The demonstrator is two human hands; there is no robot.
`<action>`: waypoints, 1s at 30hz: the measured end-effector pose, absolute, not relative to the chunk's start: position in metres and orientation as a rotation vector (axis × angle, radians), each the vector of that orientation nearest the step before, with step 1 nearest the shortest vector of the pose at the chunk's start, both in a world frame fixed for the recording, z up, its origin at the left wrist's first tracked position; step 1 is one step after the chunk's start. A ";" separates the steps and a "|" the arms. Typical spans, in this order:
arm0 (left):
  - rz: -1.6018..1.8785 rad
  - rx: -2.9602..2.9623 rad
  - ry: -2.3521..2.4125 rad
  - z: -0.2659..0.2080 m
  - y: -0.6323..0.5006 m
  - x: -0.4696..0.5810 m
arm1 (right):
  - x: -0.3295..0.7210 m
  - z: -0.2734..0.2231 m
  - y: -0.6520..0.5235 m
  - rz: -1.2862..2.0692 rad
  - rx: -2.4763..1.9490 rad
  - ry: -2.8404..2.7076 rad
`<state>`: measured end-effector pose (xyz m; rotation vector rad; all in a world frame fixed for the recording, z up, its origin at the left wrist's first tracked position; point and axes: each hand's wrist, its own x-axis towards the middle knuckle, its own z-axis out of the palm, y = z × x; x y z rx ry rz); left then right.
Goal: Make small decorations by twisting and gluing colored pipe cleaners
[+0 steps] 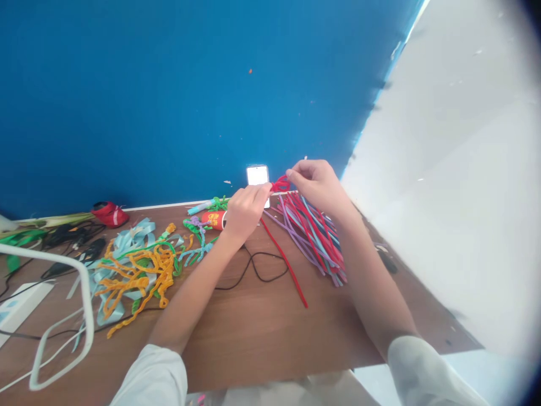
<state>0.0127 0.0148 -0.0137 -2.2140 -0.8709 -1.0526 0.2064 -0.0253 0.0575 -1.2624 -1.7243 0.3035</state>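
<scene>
My left hand (245, 210) and my right hand (316, 183) are raised above the back of the brown table (262, 332). Both pinch a red pipe cleaner (287, 265). Its upper end is bent into a small loop between my fingertips, and its long tail hangs down and lies across the table toward me. Under my right forearm lies a bundle of pipe cleaners (315, 237) in red, purple and light blue.
An orange, green and light-blue tangle of pipe cleaners and ribbon (135, 270) lies at the left. A red paper cup (214, 219) lies on its side. A phone (258, 176) leans on the blue wall. A black cable (253, 270) and a white wire frame (63, 321) are nearby.
</scene>
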 end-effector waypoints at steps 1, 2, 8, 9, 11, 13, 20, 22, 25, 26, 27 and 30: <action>-1.034 -2.227 -0.906 -0.013 0.015 0.013 | 0.206 0.057 -0.025 0.303 -1.256 -1.731; -1.020 -2.236 -0.930 -0.012 0.015 0.014 | 0.205 0.057 -0.025 0.304 -1.246 -1.739; -0.891 -2.248 -0.888 -0.008 0.016 0.014 | 0.200 0.055 -0.025 0.324 -1.215 -1.799; -0.875 -2.244 -0.876 -0.008 0.016 0.013 | 0.199 0.055 -0.025 0.323 -1.216 -1.808; -0.863 -2.234 -0.890 -0.009 0.017 0.013 | 0.199 0.054 -0.024 0.314 -1.215 -1.820; -0.861 -2.234 -0.927 -0.011 0.017 0.012 | 0.199 0.053 -0.024 0.306 -1.216 -1.828; -0.848 -2.323 -0.915 -0.011 0.018 0.011 | 0.197 0.054 -0.025 0.252 -1.230 -1.871; -0.845 -2.297 -0.902 -0.009 0.017 0.010 | 0.196 0.055 -0.026 0.238 -1.224 -1.903; -0.835 -2.267 -0.847 -0.008 0.018 0.009 | 0.196 0.055 -0.026 0.233 -1.229 -1.889; -0.830 -2.264 -0.830 -0.007 0.018 0.009 | 0.196 0.054 -0.026 0.234 -1.235 -1.874; -0.825 -2.264 -0.819 -0.007 0.018 0.009 | 0.197 0.054 -0.026 0.233 -1.240 -1.864; -0.820 -2.283 -0.808 -0.007 0.019 0.008 | 0.197 0.055 -0.027 0.217 -1.245 -1.902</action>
